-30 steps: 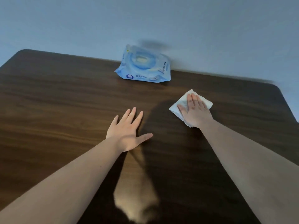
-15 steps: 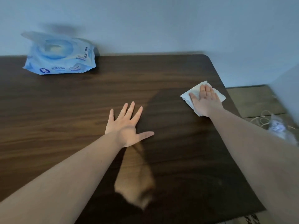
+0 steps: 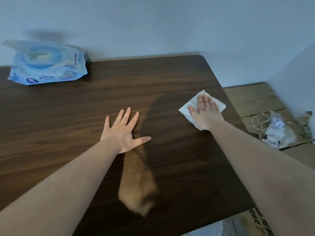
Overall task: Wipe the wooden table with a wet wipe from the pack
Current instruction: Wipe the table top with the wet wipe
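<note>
The dark wooden table fills most of the view. My right hand lies flat, fingers together, pressing a white wet wipe onto the table close to its right edge. My left hand rests palm down on the middle of the table with its fingers spread and nothing under it. The light blue pack of wipes sits at the far left against the wall, its lid flap raised.
A pale wall runs behind the table. Beyond the table's right edge lies a lower wooden surface with a coiled white cable and a crumpled clear plastic bag. A cardboard box shows at the bottom right.
My right hand has slid the wipe rightward, from the table's middle to near its right edge. The view turned right, so the pack now appears at far left. My left hand stayed put.
</note>
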The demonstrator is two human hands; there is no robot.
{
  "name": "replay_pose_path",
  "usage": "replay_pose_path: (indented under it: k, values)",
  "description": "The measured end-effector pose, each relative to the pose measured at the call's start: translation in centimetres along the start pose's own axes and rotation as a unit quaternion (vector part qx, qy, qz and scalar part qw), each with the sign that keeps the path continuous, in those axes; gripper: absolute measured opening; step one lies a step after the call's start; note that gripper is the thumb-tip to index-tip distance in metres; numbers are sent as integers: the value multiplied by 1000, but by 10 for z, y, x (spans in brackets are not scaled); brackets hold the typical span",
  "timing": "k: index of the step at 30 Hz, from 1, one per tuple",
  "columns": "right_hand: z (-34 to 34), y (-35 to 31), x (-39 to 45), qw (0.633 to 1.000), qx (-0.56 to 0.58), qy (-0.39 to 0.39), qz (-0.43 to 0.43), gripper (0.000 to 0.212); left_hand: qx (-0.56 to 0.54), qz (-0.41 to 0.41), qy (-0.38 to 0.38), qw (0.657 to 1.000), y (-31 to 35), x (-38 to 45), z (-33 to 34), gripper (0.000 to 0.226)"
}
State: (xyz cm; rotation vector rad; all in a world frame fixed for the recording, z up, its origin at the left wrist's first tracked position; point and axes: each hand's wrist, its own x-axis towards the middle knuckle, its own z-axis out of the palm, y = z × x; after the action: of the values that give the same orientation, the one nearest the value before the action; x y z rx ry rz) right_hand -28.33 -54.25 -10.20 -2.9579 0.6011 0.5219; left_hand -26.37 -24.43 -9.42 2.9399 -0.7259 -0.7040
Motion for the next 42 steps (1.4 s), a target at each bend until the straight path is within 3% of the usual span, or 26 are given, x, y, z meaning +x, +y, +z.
replay_pose_path:
  k: [6,15,27,38,42]
  values:
    - [11,-76,-24,992,-24,-19,-118,72,-28,-17,20,999,-46,-30,-1,97]
    - [27,-248,-61,956,-52,-16,-289,73,-9,-156,66,986,-190,-124,7,96]
    - [59,-501,-118,876,-80,-9,-476,72,-87,-394,7,915,-391,-265,50,124]
    - [71,-661,-150,830,-118,6,-545,73,-144,-381,34,913,-413,-270,68,121]
    - [75,-703,-155,834,-112,8,-539,73,-144,-371,26,917,-416,-270,69,120]
